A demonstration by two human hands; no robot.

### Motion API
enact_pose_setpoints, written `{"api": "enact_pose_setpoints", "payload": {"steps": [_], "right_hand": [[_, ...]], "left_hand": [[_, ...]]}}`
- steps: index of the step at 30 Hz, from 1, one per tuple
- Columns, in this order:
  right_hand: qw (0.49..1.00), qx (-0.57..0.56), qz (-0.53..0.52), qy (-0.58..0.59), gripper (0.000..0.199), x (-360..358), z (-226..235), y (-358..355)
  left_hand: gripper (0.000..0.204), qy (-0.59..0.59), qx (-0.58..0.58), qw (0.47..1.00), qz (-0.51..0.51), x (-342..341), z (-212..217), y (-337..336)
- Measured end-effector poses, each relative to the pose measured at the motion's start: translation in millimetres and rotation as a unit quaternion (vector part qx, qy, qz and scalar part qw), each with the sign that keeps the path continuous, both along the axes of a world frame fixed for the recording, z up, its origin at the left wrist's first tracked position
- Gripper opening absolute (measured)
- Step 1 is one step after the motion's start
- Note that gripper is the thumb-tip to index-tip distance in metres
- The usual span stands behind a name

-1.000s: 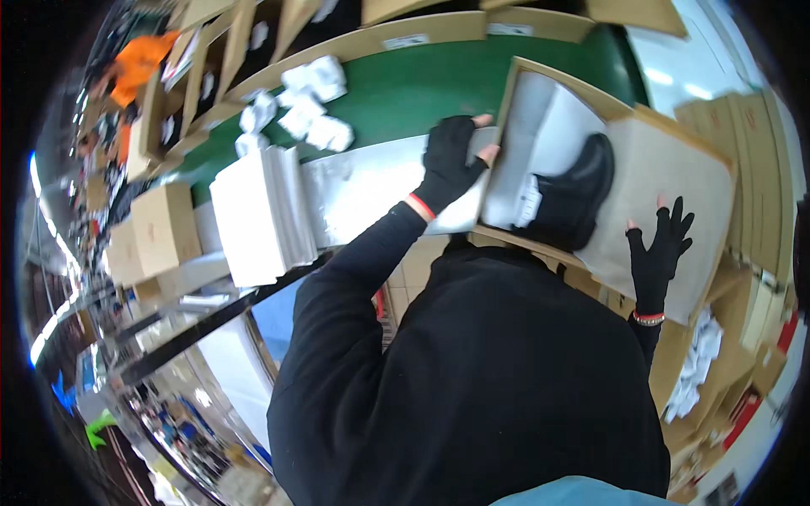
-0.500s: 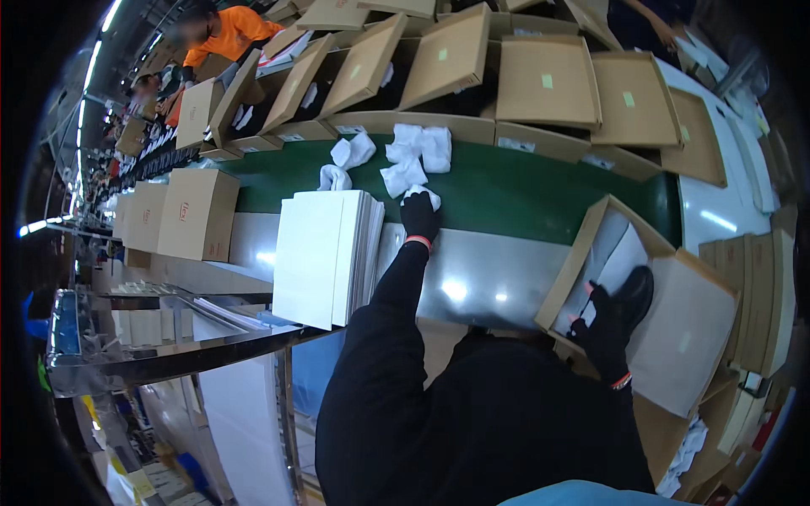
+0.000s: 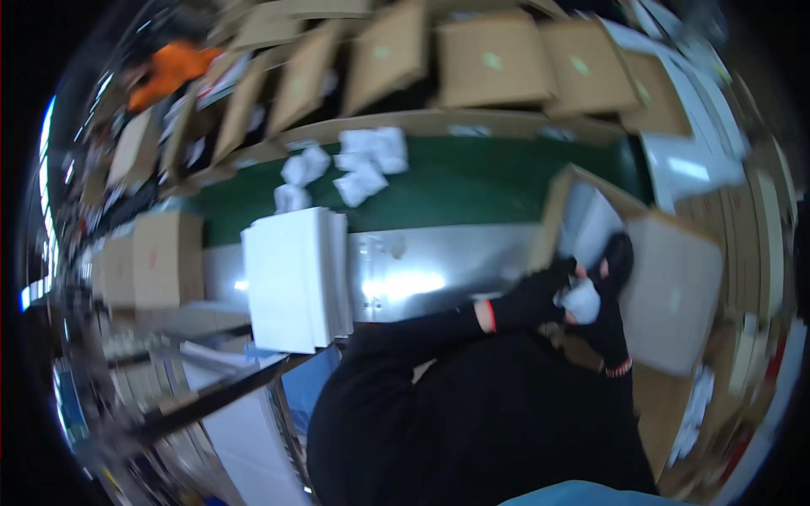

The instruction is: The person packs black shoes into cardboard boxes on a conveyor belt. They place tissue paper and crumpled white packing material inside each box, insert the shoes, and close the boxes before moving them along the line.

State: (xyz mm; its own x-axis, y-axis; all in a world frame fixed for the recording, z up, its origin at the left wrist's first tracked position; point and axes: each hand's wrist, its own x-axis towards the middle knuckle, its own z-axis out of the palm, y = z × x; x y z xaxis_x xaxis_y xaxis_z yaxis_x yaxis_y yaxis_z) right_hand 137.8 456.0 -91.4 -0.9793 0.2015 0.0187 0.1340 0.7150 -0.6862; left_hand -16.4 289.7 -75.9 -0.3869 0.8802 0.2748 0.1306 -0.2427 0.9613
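My left hand (image 3: 540, 297), in a black glove with bare fingertips, has closed on a crumpled white paper wad (image 3: 580, 302) by the opening of a black shoe. That shoe (image 3: 620, 257) is held in my gloved right hand (image 3: 602, 327), over the near side of an open cardboard shoebox (image 3: 553, 221). Motion blur hides how far the wad sits inside the shoe. Grey-white tissue paper (image 3: 591, 221) lines the box.
More white paper wads (image 3: 361, 184) lie on the green belt (image 3: 472, 190). Left of my arm stands a stack of white sheets (image 3: 283, 278). Open shoeboxes (image 3: 494, 63) line the far side, closed boxes (image 3: 169, 257) the left. A person in orange (image 3: 173, 72) is at far left.
My left hand has taken a paper wad off the belt and brought it right, to the shoe in my right hand. The view has shifted, and the scene is blurred.
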Motion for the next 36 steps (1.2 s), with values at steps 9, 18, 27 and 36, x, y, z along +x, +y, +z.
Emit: {"api": "enact_pose_setpoints", "payload": {"steps": [9,18,27,36], "right_hand": [[0.956,-0.079,-0.265,-0.098,0.118,64.4,54.7,35.1],[0.798,0.343,-0.484,-0.104,0.081,198.2,11.4,158.1],[0.792,0.3,-0.475,-0.24,0.048,220.3,-41.9,181.6],[0.865,-0.332,-0.374,0.049,0.039,125.9,11.9,121.9]], "left_hand": [[0.054,0.308,-0.017,0.946,-0.101,4.7,-46.2,115.3],[0.046,0.405,-0.097,0.899,0.137,-27.0,-139.8,287.7],[0.052,0.589,-0.146,0.791,0.077,-22.2,-156.5,293.9],[0.06,0.355,-0.124,0.921,0.104,-59.2,-79.2,173.1]]}}
